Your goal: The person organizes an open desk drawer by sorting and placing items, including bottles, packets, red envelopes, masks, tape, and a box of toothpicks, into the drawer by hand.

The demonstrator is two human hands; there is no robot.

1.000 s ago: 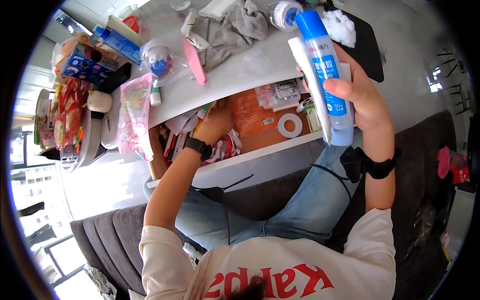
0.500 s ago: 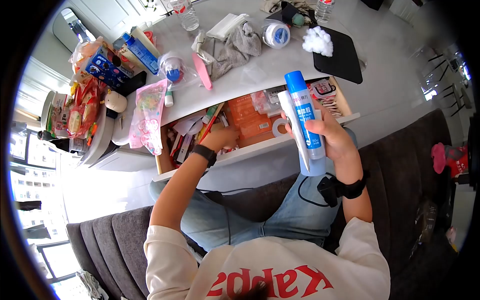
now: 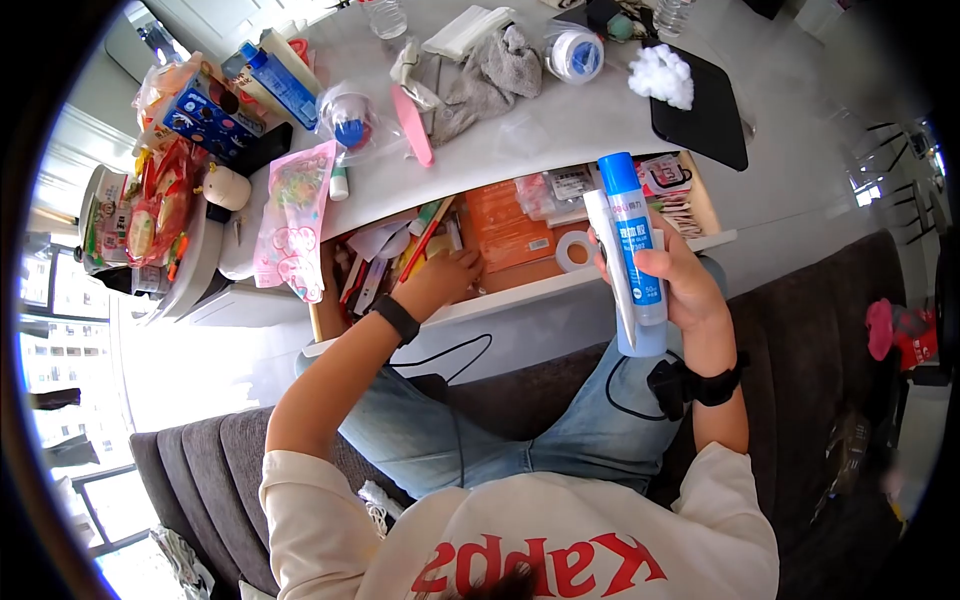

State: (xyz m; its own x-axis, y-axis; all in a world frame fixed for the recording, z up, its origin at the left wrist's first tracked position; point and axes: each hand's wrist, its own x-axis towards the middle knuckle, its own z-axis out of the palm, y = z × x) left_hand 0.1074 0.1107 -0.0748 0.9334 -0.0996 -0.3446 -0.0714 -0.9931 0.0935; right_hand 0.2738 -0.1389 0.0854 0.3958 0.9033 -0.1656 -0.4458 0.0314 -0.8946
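My right hand (image 3: 685,275) is closed around a bottle of liquid glue (image 3: 633,240) with a blue cap and a blue label, held upright above the drawer's right side. A flat white item (image 3: 612,265) and a light-blue translucent piece (image 3: 642,342) are gripped along with it; their kind is unclear. Inside the open drawer (image 3: 560,285), my left hand (image 3: 440,282) reaches down among the contents, fingers bent and slightly apart, with no held item visible. Close to it lie a red pencil-like stick (image 3: 427,240) and several other stationery items. An orange packet (image 3: 512,228) lies right of that hand.
A roll of white tape (image 3: 574,251) is in the drawer. On the table are a pink bag (image 3: 296,225), a grey cloth (image 3: 490,85), a pink file-like strip (image 3: 411,125), a blue bottle (image 3: 280,85) and white fluff (image 3: 661,77) on a black board (image 3: 705,115).
The view has shifted slightly. My right hand still holds the glue bottle and the pieces beside it. My left hand stays in the drawer, its fingers slightly more spread.
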